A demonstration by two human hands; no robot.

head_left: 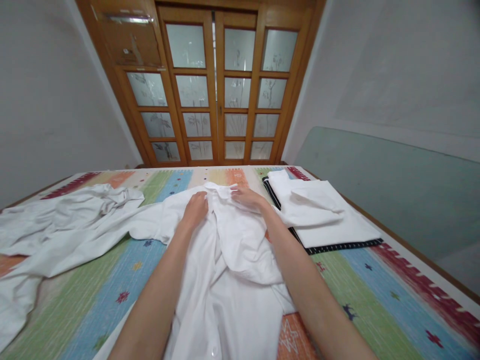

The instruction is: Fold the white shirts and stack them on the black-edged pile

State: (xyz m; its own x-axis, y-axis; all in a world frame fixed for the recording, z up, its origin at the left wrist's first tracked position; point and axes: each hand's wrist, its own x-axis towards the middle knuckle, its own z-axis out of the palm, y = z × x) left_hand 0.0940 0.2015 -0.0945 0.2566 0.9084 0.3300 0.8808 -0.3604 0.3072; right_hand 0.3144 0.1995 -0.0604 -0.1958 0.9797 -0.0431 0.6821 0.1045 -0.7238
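Observation:
A white button-up shirt [240, 245] lies spread in front of me, its collar at the far end and its body running toward me. My left hand [196, 207] is closed on the cloth beside the left end of the collar. On the other side, my right hand [246, 196] has its fingers bent around the collar's right end, the thumb tucked partly out of sight. One sleeve [150, 220] stretches out to the left. The front hangs in loose folds between my forearms, and a button shows near the bottom of the view.
Crumpled white cloth [75, 210] lies at the left. To the right is a flat folded white stack [330, 220] above a black patterned edge [347, 246]. A striped, colourful bedspread [123, 280] lies underneath. Beyond stand wood-framed glass doors [216, 115]; a pale green panel [393, 185] borders the right.

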